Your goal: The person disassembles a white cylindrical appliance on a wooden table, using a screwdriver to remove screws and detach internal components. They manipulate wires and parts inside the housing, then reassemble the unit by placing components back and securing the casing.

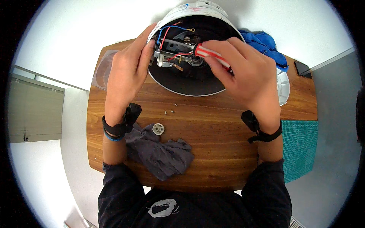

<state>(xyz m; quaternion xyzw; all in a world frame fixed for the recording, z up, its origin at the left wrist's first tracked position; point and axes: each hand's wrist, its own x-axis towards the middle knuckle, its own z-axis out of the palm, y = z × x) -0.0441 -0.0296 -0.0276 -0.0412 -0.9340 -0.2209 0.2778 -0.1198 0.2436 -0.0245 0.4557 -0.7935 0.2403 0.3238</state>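
A white round appliance housing [190, 12], perhaps a rice cooker, lies tipped with its dark open side facing me. My left hand [127, 66] grips its left rim, thumb at the edge. In my right hand [247, 68] is a screwdriver with a red and white handle [211, 54]. Its shaft points left into the housing, toward the side my left hand holds; what the tip touches I cannot make out. Inside, a blue wire [173, 27] ends in a ring terminal, near red wires and a metal switch bracket [164, 61].
Several small screws [172, 111] lie before the housing. Nearer are a white round knob [158, 129] and a grey cloth [165, 155]. A clear container [102, 72] stands left. At right are a blue cloth [262, 43], a white plastic part [283, 89], a phone [303, 70] and a green cutting mat [300, 152].
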